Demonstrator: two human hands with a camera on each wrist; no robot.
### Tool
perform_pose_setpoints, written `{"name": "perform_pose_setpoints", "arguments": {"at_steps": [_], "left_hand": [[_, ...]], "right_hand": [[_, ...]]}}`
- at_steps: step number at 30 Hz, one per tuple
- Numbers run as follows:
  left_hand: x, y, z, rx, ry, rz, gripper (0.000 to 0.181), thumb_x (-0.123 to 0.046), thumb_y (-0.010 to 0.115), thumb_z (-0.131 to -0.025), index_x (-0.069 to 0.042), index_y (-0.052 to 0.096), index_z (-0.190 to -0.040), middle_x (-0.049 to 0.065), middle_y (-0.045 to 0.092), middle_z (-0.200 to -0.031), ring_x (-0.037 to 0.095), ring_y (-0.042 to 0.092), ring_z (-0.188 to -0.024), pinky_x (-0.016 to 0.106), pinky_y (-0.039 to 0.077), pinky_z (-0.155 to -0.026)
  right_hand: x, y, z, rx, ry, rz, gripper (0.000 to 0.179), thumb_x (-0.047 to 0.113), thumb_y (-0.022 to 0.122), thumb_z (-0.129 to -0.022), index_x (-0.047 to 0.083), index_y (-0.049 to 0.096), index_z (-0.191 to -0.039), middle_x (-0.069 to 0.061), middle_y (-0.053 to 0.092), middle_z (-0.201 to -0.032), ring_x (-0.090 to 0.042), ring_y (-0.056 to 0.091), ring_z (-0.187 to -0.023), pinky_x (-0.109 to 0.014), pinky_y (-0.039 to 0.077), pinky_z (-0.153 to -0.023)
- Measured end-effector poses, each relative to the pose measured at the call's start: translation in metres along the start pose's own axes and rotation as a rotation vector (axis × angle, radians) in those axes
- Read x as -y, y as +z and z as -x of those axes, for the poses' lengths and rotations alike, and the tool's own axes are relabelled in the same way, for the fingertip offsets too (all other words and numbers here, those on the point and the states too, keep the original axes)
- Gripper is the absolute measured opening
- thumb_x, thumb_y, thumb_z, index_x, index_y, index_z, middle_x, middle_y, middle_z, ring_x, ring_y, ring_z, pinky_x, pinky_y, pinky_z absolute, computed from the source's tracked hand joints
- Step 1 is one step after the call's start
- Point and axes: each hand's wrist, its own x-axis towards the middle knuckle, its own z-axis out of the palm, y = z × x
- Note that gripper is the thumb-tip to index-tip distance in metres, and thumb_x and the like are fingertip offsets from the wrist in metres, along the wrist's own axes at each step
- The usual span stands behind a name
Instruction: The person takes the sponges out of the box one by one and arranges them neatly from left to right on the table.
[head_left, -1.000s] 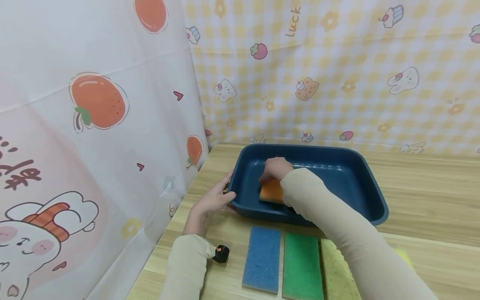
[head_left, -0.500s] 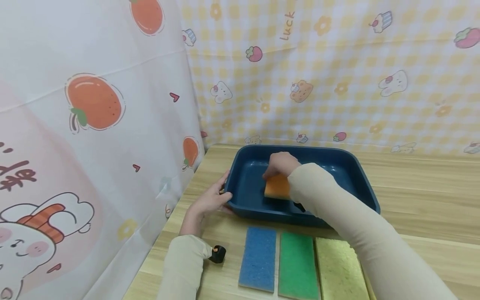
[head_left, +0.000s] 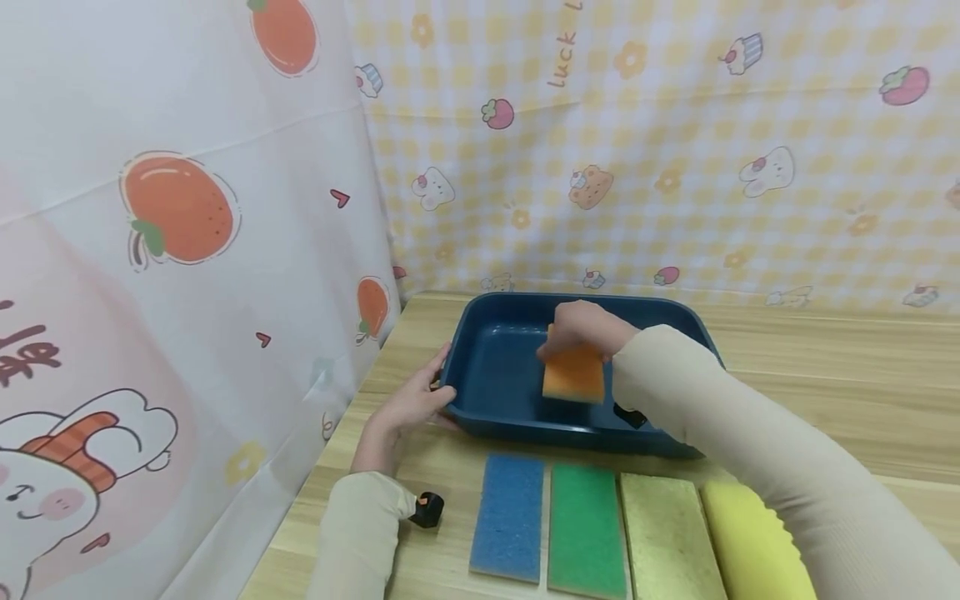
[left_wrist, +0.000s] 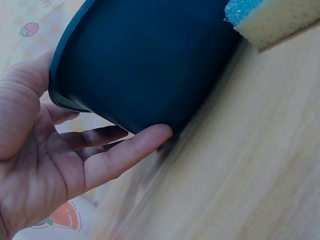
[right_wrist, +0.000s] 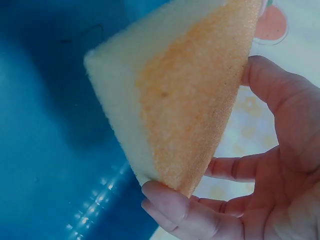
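A dark blue rectangular basin [head_left: 491, 367] stands on the wooden table. My left hand [head_left: 408, 404] grips its left end, thumb over the rim and fingers along the outer wall, as the left wrist view also shows. Inside the basin's outline, my right hand [head_left: 581, 323] holds an orange sponge [head_left: 573, 375] from above. In the right wrist view the sponge [right_wrist: 195, 90] has a pale foam layer under its orange face, and thumb and fingers pinch its edges. It looks tilted there, over the blue basin floor; whether it touches the floor I cannot tell.
In front of the basin lie a blue sponge [head_left: 507, 517], a green sponge [head_left: 587, 532], a dull yellow sponge [head_left: 671, 533] and a bright yellow one [head_left: 757, 546] with a scalloped edge, partly behind my right sleeve. Printed cloth [head_left: 225, 333] hangs at the left and back.
My right hand has moved the orange sponge to the right within the basin, and its face shows more. The bright yellow sponge has come out from behind my sleeve. My left hand keeps its grip.
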Motion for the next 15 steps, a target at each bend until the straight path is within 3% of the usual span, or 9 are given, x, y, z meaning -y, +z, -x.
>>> {"name": "perform_pose_setpoints", "arguments": {"at_steps": [15], "left_hand": [[0.001, 0.000, 0.001, 0.022, 0.031, 0.005, 0.075, 0.001, 0.042, -0.087, -0.027, 0.004, -0.146, 0.022, 0.018, -0.141, 0.035, 0.053, -0.100, 0.049, 0.053, -0.068]], "right_hand": [[-0.022, -0.007, 0.029, -0.009, -0.012, 0.107, 0.048, 0.041, 0.067, -0.074, 0.003, 0.052, -0.098, -0.012, 0.054, -0.087, -0.024, 0.056, -0.072, -0.034, 0.051, -0.049]]}}
